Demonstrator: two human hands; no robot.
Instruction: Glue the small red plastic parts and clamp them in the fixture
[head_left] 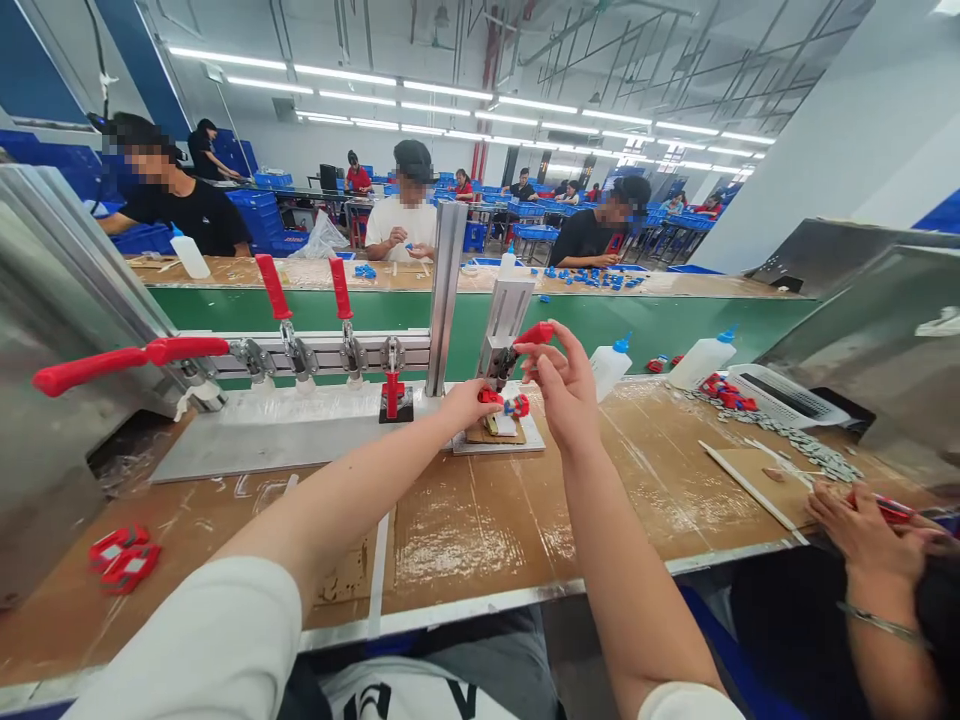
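Manual toggle-clamp station. The left hand holds a red-and-blue plastic part in a narrow fingertip grip, below the toggle clamp and over its metal base plate. The right hand is at the clamp's red handle, fingers curled; whether they grip it cannot be told. Similar red parts lie at bench left.
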